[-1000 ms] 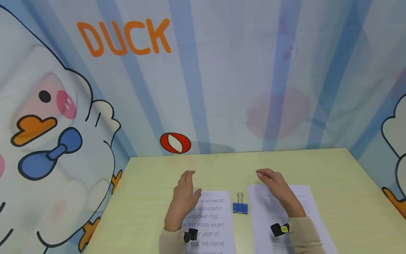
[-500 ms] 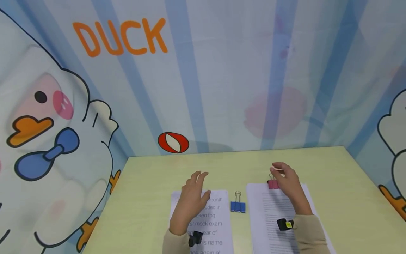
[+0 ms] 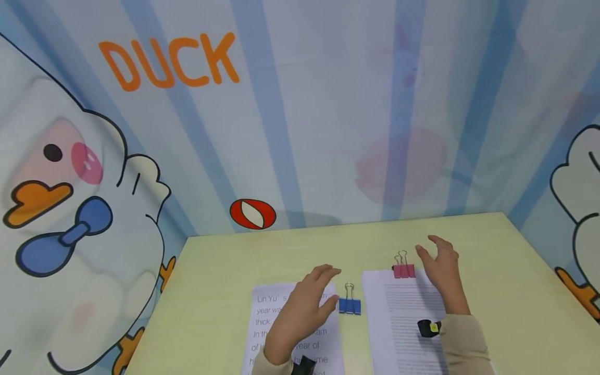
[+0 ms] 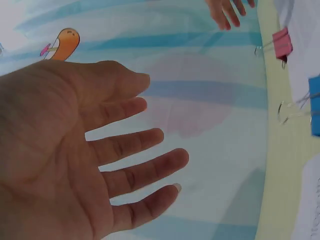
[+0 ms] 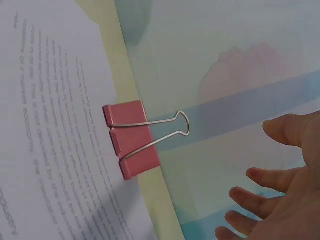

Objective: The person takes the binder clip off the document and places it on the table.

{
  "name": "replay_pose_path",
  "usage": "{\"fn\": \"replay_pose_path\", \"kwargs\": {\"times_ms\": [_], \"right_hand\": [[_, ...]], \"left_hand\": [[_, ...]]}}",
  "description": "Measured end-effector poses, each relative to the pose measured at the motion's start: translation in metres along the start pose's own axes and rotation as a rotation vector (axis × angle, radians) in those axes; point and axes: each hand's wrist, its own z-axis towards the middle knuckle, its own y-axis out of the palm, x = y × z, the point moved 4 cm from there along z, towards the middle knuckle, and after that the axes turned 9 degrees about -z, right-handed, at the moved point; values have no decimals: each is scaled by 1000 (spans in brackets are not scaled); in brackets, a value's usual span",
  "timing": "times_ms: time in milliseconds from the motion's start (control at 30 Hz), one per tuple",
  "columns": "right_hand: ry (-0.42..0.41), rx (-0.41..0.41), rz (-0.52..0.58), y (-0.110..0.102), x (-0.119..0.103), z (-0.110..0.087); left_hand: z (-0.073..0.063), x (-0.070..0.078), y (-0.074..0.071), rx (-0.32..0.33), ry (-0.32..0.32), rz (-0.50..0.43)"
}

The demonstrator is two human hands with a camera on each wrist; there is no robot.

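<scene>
A pink binder clip (image 3: 404,270) grips the top edge of the right stack of printed sheets (image 3: 379,312), its wire handles raised. My right hand (image 3: 444,271) is just right of that clip, fingers spread and holding nothing; the right wrist view shows the clip (image 5: 132,140) apart from the fingertips. Over the left printed sheets (image 3: 262,323) hovers my left hand (image 3: 307,307), its fingers loosely extended toward a blue binder clip (image 3: 349,306). That blue clip stands on the table between the two stacks. In the left wrist view the left palm (image 4: 55,150) is bare.
The pale yellow table (image 3: 220,271) runs back to a fabric backdrop (image 3: 319,130) with blue stripes and cartoon ducks. Another duck print (image 3: 581,187) hangs at the right side.
My right hand has moved right, off the pink clip, which now shows fully on the stack. My left hand has shifted right toward the blue clip. The head view has turned slightly.
</scene>
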Motion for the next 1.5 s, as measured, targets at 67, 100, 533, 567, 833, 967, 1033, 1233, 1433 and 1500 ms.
{"fn": "replay_pose_path", "kwargs": {"times_ms": [67,100,533,567,833,967,1033,1233,1433,1500], "right_hand": [[22,-49,-5,0,6,2],[28,-76,-4,0,9,3],[-10,-223,6,4,17,2],[-20,-217,3,4,17,2],[-91,-178,3,6,18,3],[-82,-195,19,10,18,3],[-72,-219,26,13,17,3],[-93,-280,24,24,14,0],[-111,-308,49,29,12,0],[-119,-311,51,30,11,0]], "left_hand": [[1,3,5,-10,31,4],[2,4,7,-11,49,4],[10,18,48,-124,190,129],[11,19,52,-143,196,142],[15,26,78,-276,223,223],[18,27,88,-348,183,240],[18,27,93,-373,178,254],[16,24,108,-415,210,318],[14,22,119,-427,184,337],[14,20,121,-413,165,347]]}}
